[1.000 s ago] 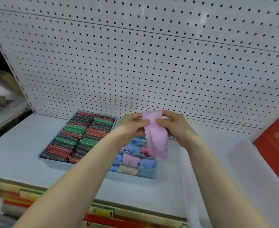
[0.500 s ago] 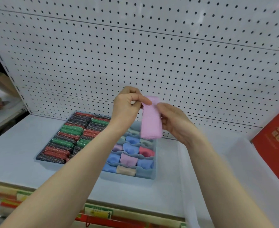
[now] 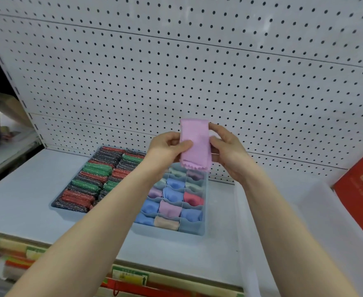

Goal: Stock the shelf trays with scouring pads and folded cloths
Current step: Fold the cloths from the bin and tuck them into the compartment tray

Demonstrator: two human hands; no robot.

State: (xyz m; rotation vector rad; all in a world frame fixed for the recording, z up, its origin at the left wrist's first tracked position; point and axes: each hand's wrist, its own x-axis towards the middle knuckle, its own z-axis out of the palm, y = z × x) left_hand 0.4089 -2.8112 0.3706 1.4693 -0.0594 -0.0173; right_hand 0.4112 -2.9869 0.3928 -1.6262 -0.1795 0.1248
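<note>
Left hand [image 3: 167,148] and right hand [image 3: 226,149] pinch a folded pink scallop-edged cloth [image 3: 195,144], held upright above the divided blue plastic tray [image 3: 194,230] at its 12 o'clock end.

We face a white pegboard wall [image 3: 197,82], dotted with rows of small dark holes, rising behind a pale shelf [image 3: 22,202]. At right we see a red box [image 3: 360,202] with printed characters; yellow price labels [image 3: 131,277] line the shelf's front edge.

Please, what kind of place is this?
Probably a shop aisle. A white pegboard wall backs the shelf, price labels run along its front edge, and trays of scouring pads and folded cloths sit on display.
</note>
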